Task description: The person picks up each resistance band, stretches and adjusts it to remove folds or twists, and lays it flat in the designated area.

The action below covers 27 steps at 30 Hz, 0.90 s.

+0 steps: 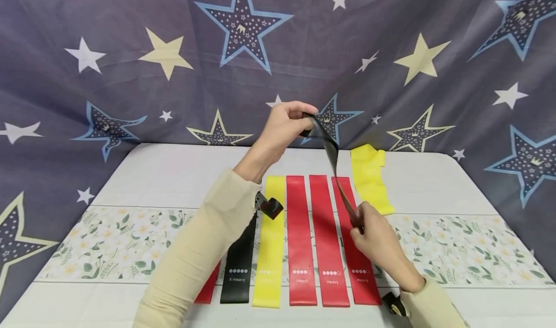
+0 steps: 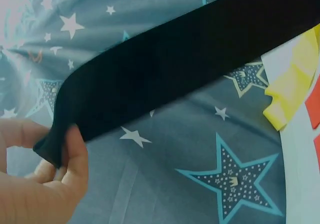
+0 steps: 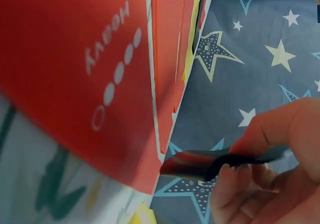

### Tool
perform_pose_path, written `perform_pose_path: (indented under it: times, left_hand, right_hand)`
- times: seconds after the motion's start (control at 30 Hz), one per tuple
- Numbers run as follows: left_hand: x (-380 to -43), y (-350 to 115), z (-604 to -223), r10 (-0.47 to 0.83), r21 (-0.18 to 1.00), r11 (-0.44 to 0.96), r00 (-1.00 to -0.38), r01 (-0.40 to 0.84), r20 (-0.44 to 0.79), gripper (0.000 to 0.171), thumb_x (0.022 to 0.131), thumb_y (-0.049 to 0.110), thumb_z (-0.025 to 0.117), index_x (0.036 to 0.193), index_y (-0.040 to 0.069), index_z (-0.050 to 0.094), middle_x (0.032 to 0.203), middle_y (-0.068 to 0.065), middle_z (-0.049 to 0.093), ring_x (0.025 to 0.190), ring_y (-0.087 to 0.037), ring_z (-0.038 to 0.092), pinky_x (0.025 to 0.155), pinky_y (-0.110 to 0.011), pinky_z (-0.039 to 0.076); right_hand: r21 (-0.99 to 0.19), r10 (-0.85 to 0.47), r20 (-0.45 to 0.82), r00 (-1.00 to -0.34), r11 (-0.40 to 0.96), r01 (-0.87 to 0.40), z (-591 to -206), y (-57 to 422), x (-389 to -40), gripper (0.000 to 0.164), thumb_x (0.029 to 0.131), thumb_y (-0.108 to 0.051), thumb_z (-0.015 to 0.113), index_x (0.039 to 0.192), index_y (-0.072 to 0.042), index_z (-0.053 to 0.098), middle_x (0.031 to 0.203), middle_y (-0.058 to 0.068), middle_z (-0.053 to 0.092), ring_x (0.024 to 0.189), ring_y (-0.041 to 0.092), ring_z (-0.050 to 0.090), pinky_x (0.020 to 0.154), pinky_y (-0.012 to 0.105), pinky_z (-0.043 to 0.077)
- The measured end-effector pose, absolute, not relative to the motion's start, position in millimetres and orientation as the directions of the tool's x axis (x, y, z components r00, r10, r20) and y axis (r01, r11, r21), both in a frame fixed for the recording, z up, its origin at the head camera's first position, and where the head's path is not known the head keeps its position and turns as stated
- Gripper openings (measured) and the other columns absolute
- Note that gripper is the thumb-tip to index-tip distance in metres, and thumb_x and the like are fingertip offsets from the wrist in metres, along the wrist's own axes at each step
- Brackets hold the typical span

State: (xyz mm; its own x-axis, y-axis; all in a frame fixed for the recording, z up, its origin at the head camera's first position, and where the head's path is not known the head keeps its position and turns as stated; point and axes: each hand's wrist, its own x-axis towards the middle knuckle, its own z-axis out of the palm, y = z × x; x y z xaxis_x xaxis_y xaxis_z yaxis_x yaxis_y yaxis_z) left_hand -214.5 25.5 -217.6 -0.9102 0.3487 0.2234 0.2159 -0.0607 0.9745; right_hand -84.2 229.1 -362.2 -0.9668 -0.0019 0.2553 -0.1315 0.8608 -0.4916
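Note:
A black resistance band (image 1: 331,151) is stretched slantwise between my two hands, above the table. My left hand (image 1: 284,127) pinches its upper end near the backdrop; in the left wrist view the band's end folds between thumb and fingers. Lower down and to the right, my right hand (image 1: 377,234) grips the other end, over the rightmost red band (image 1: 362,265). Beneath lie two more red bands, the middle one (image 1: 332,250) and the left one (image 1: 301,241), then a yellow band (image 1: 268,250) and a black X-Heavy band (image 1: 236,265). My left forearm partly covers another red band (image 1: 208,289).
A crumpled yellow band (image 1: 371,178) lies at the back right of the white table (image 1: 173,168). A floral strip (image 1: 469,250) crosses the tabletop. Behind the table hangs a dark star-patterned cloth (image 1: 286,43).

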Motion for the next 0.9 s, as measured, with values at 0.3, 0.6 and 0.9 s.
perform_pose_path:
  times: [0.3, 0.6, 0.9]
  left_hand:
    - [-208, 26, -209, 0.444, 0.881, -0.026, -0.784, 0.472, 0.433, 0.026, 0.087, -0.008, 0.043, 0.105, -0.003, 0.062, 0.095, -0.017, 0.066, 0.077, -0.022, 0.054, 0.067, -0.027, 0.045]
    - [-193, 34, -194, 0.473, 0.774, -0.041, -0.670, 0.632, 0.572, 0.027, 0.089, -0.006, 0.042, 0.106, -0.003, 0.062, 0.106, -0.015, 0.065, 0.085, -0.020, 0.056, 0.074, -0.026, 0.045]
    - [-189, 40, -190, 0.463, 0.778, 0.000, -0.689, 0.628, 0.557, 0.027, 0.088, -0.005, 0.044, 0.108, -0.002, 0.063, 0.108, -0.013, 0.065, 0.091, -0.018, 0.057, 0.078, -0.024, 0.047]
  right_hand:
    - [-0.525, -0.049, 0.222, -0.974, 0.836, -0.162, -368, 229, -85, 0.053, 0.074, 0.005, 0.062, 0.125, 0.003, 0.047, 0.069, 0.002, 0.049, 0.057, 0.012, 0.042, 0.053, 0.027, 0.037]
    - [-0.608, -0.072, 0.143, -0.987, 0.780, -0.145, -364, 223, -86, 0.051, 0.069, -0.003, 0.077, 0.111, -0.001, 0.049, 0.072, 0.004, 0.048, 0.062, 0.013, 0.044, 0.054, 0.025, 0.039]
    - [-0.722, -0.130, -0.009, -0.992, 0.687, -0.083, -367, 218, -84, 0.059, 0.064, -0.023, 0.087, 0.111, -0.003, 0.057, 0.098, 0.007, 0.058, 0.090, 0.020, 0.054, 0.070, 0.030, 0.050]
